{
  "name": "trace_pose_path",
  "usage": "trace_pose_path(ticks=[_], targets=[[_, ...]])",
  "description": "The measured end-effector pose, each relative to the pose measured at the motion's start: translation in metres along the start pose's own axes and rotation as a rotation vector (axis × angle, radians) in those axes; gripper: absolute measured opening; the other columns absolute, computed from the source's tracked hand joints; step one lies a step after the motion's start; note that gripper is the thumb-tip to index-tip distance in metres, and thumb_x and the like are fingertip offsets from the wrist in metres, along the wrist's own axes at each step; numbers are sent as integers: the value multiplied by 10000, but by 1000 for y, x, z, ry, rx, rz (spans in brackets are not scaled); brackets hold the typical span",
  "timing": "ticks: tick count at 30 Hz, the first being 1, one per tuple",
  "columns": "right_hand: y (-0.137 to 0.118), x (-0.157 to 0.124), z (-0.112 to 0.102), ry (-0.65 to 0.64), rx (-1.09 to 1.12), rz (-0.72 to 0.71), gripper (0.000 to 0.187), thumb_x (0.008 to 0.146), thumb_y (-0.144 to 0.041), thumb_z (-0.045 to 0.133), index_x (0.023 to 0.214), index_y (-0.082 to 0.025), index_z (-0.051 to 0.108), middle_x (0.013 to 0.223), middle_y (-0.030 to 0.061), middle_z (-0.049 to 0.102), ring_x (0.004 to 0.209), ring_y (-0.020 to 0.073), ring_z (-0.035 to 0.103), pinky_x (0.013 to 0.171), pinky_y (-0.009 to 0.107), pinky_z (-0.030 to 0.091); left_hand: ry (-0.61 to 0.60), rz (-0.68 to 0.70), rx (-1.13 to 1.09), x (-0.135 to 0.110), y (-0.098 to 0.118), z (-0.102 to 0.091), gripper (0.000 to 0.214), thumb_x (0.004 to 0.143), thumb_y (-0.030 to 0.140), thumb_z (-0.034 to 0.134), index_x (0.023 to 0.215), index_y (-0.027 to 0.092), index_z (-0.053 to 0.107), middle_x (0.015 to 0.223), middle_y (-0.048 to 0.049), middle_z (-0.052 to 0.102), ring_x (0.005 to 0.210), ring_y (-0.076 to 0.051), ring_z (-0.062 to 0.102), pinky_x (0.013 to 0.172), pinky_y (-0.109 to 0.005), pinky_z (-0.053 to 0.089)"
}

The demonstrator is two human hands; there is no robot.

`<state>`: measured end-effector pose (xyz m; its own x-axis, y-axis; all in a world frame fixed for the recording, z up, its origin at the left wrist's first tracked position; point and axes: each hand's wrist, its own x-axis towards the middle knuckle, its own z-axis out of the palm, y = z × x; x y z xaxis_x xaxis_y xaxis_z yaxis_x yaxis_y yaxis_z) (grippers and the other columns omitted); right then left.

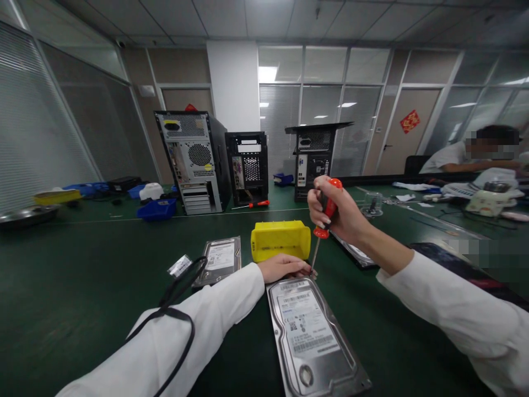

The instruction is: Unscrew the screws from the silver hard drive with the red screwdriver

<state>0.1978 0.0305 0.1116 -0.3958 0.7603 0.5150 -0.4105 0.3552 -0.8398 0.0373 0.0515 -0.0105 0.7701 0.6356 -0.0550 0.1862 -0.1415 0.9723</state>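
A silver hard drive [306, 336] with a white label lies on the green table in front of me. My left hand [285, 267] rests across its far end, fingers bent along the edge, with the fingertips beside the screwdriver tip. Wrapped round a red and black screwdriver [329, 212] is my right hand [336, 207], holding it nearly upright. The metal shaft points down to the drive's far right corner; any screw under the tip is too small to make out. Just behind my left hand stands a yellow bin [281, 241].
Another hard drive [221, 256] lies to the left, and a third [355, 255] is partly hidden behind my right arm. Computer cases [198, 160] stand at the back, near another screwdriver [258, 204]. A blue bin [157, 210] sits left. A person [463, 154] sits far right.
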Motion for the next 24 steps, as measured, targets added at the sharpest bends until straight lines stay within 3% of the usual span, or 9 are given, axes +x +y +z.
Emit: trace_pose_path(ticks=[3,6,9,13,16,19,24], targets=[[-3,-2,-1,-40,16,37,385,811,-580,424,868,-207,502,646,-26,490,444,70,441,434,222,409,1,36,65,-2,5,1,478,802,501,562,1046,102,659,1107,-109,646,1015,-196,585,908,-278,409],[-2,-2,-6,-41,13,68,298,814,-449,513,929,-178,555,801,16,553,628,104,556,598,262,500,13,43,134,-2,8,4,377,771,396,635,1029,123,673,1066,-70,665,983,-184,596,872,-252,425],[3,1,-9,7,2,29,202,807,-286,585,950,-149,545,910,24,570,748,112,579,677,278,519,81,28,206,-1,9,10,351,742,311,666,1033,115,671,969,-60,691,865,-165,627,762,-221,460],[9,4,-8,23,-20,-33,180,821,-185,580,979,-135,510,756,-23,543,583,61,513,563,216,478,241,26,352,2,13,18,343,724,371,665,943,109,700,824,-63,704,716,-158,630,647,-209,459],[7,4,-4,13,-18,-26,237,810,-338,587,977,-210,477,638,-62,480,483,53,436,503,206,444,309,45,462,4,17,21,286,706,402,669,817,143,716,754,-41,701,697,-162,626,646,-211,456],[4,6,-1,1,-11,45,347,810,-535,481,912,-204,504,687,-21,502,550,90,485,573,273,502,334,64,530,4,20,22,240,694,377,683,811,169,709,728,-19,698,699,-157,630,665,-208,457],[4,8,1,39,-10,76,306,761,-472,567,883,-195,523,763,-2,513,630,107,512,624,302,539,357,79,554,4,24,23,330,677,315,707,967,162,668,802,-30,709,742,-165,654,702,-221,478]])
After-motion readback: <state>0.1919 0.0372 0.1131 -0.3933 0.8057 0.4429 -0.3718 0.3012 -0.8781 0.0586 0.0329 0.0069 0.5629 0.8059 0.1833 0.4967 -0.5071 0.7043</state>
